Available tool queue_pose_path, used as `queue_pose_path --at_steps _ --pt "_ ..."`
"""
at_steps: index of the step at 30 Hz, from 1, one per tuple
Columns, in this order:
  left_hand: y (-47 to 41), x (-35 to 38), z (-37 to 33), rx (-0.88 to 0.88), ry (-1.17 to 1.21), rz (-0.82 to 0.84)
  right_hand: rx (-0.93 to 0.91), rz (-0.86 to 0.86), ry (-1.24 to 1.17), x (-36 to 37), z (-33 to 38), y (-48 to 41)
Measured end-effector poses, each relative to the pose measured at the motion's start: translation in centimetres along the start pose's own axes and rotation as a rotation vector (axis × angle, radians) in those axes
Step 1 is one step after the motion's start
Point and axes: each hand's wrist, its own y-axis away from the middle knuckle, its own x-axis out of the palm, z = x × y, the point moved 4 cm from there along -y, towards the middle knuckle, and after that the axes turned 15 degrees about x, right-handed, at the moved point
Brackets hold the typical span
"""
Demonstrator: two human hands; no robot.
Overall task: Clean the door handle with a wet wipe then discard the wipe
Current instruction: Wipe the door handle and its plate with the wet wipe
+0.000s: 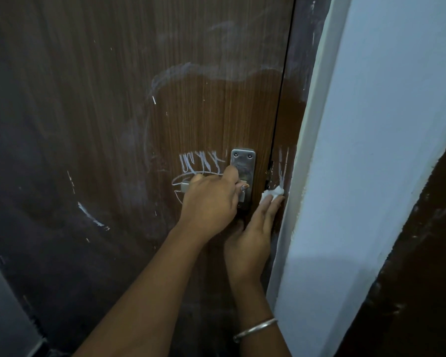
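At centre, our left hand (209, 199) grips the door handle (185, 187). Our flat right hand (252, 228) presses the wipe (273, 192) beside it.

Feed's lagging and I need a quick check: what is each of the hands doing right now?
Left hand: gripping the door handle, fingers curled round it.
Right hand: open, straight fingers pressing the wet wipe against the door frame.

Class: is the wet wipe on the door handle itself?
No, the right hand presses the wipe against the door frame, right of the handle.
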Motion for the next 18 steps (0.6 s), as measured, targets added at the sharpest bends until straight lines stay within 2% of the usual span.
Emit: queue_pose_path --at_steps 3,6,11,14,18 --pt "-0.1 0.1 0.0 -0.007 -0.007 0.001 0.000 -0.006 0.012 -0.4 -0.8 -0.4" --pt "-0.1 -0.1 0.0 -0.013 -0.007 -0.001 -0.032 -0.049 0.142 -0.7 0.3 -1.3" --pt "-0.1 -0.2 -0.1 -0.018 -0.001 0.008 0.081 -0.077 0.139 -1.8 0.7 -2.4" --pt "-0.1 -0.2 -0.1 -0.014 0.004 0.005 0.112 0.100 0.006 -0.9 0.0 -1.2" --pt "0.0 -0.1 0.0 -0.013 0.001 0.007 0.079 -0.058 0.156 -0.9 -0.5 0.6"
